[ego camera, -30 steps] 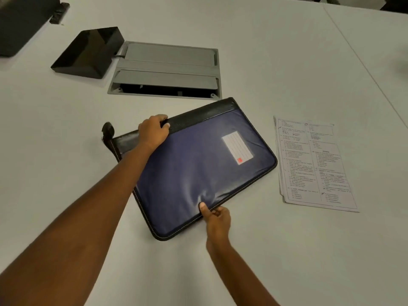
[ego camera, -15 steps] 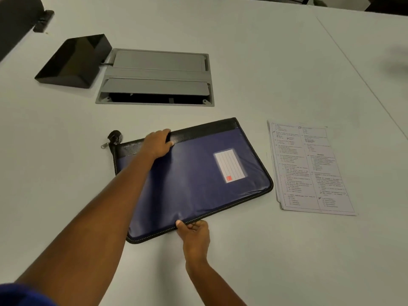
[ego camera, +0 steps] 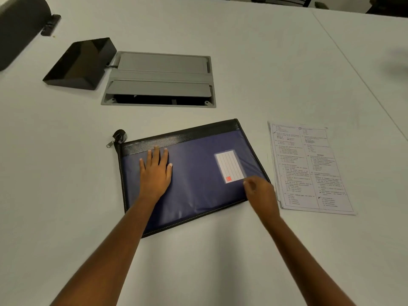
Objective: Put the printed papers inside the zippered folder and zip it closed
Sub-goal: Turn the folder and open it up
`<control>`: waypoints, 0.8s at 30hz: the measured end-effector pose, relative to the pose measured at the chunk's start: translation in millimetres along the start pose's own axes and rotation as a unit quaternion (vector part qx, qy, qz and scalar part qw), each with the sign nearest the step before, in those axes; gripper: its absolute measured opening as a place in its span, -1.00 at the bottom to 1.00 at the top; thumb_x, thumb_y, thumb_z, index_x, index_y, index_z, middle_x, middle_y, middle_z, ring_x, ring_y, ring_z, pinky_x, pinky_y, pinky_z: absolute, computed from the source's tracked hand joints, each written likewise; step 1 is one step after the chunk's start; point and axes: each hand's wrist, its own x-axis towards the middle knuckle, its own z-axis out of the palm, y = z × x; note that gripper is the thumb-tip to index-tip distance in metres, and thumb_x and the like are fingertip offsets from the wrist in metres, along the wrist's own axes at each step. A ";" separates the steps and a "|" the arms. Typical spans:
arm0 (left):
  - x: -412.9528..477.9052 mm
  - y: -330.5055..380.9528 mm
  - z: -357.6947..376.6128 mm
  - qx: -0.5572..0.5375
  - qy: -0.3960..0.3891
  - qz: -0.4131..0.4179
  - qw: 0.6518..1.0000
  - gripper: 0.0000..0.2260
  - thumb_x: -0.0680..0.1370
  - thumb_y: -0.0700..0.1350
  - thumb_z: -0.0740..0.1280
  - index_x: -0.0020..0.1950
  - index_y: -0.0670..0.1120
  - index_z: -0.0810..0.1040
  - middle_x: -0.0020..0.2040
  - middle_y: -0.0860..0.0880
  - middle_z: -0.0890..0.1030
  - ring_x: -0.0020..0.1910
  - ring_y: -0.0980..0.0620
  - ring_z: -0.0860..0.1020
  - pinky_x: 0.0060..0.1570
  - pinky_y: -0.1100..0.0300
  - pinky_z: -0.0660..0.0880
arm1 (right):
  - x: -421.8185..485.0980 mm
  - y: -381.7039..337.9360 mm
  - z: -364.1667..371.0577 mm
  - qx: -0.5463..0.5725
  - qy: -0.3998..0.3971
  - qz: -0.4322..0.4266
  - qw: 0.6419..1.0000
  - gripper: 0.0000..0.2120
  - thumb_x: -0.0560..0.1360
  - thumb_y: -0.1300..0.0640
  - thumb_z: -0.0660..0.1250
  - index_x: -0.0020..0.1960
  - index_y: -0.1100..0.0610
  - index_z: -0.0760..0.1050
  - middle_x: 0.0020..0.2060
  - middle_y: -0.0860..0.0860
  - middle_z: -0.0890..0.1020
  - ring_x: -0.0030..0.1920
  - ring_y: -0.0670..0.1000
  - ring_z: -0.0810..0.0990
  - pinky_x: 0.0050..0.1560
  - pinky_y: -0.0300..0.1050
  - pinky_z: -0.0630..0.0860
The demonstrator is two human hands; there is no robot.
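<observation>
1. Now the dark blue zippered folder with a black band along its far edge (ego camera: 198, 180) lies flat on the white table (ego camera: 265, 62), a little turned. A second ago it was being held by two edges and swung round, so it has been put down.
2. The left hand (ego camera: 155, 173) has left the black band, which it gripped before. It rests flat on the blue cover with the fingers straight and close together. It grasps nothing and only presses the folder down.
3. The right hand (ego camera: 260, 193) has released the near edge, which it pinched before. It is over the right corner of the folder, just beside the stack of printed white papers (ego camera: 309, 168). It is blurred. I see nothing in it, but I cannot tell how far the fingers are open.
4. The papers lie on the table to the right of the folder, outside it, and they look untouched.
5. The small metal zipper pull (ego camera: 109, 144) sticks out at the far left corner. Whether the zipper is open I cannot see.
6. I judge the positioning of the folder finished. The real work is not yet begun: open the folder, slide the papers in, then zip it closed.
</observation>
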 end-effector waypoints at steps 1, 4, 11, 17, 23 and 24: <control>-5.4 -1.9 3.0 0.003 0.005 -0.010 1.000 -0.54 0.64 -0.02 0.00 0.52 -0.08 0.02 0.55 -0.15 0.04 0.52 -0.16 0.00 0.46 -0.15 -0.02 | 7.9 4.7 -2.3 -0.031 0.025 -0.018 0.999 -0.83 0.55 0.23 0.21 -0.05 0.30 0.53 -0.13 0.24 0.62 -0.18 0.09 0.56 -0.15 -0.14 0.44; -19.9 -5.4 8.7 -0.008 0.016 -0.047 0.999 -0.53 0.64 0.00 0.01 0.52 -0.07 0.02 0.55 -0.17 0.03 0.52 -0.18 -0.01 0.47 -0.15 -0.07 | 29.8 16.8 -1.0 -0.109 0.023 -0.023 0.993 -0.67 0.57 0.12 0.18 0.27 0.27 0.37 0.24 0.23 0.49 0.21 0.18 0.49 0.18 -0.01 0.45; -59.7 -7.7 14.7 -0.034 0.067 -0.128 0.989 -0.52 0.60 -0.02 0.15 0.49 -0.11 0.16 0.51 -0.24 0.15 0.49 -0.26 0.10 0.42 -0.24 0.01 | 39.3 32.0 17.3 -0.212 -0.071 -0.021 0.974 -0.36 0.58 -0.09 0.06 0.48 0.19 -0.13 0.51 0.15 -0.03 0.50 0.17 -0.06 0.46 0.17 0.01; -72.4 -12.3 16.4 -0.064 0.065 -0.196 0.976 -0.48 0.58 0.03 0.18 0.50 -0.06 0.15 0.51 -0.29 0.11 0.48 -0.31 0.09 0.39 -0.27 0.08 | 35.4 29.6 14.2 -0.202 -0.069 -0.022 0.977 -0.34 0.57 -0.10 0.09 0.48 0.19 -0.12 0.51 0.16 -0.01 0.49 0.19 0.01 0.45 0.17 0.09; -65.7 -20.8 10.5 -0.110 0.064 -0.167 0.978 -0.48 0.59 0.02 0.17 0.50 -0.09 0.14 0.51 -0.30 0.05 0.47 -0.32 0.09 0.39 -0.17 0.19 | 30.7 22.2 14.0 -0.214 -0.074 -0.002 0.974 -0.36 0.57 -0.07 0.11 0.47 0.21 -0.09 0.50 0.19 -0.01 0.48 0.20 0.05 0.40 0.21 0.22; -62.0 -24.4 8.9 -0.115 0.058 -0.158 0.979 -0.48 0.59 0.02 0.17 0.51 -0.08 0.12 0.52 -0.28 0.02 0.48 -0.31 0.06 0.40 -0.16 0.17 | 29.1 21.7 14.4 -0.214 -0.075 0.002 0.974 -0.36 0.57 -0.07 0.11 0.47 0.21 -0.09 0.50 0.19 -0.02 0.48 0.21 0.05 0.39 0.21 0.21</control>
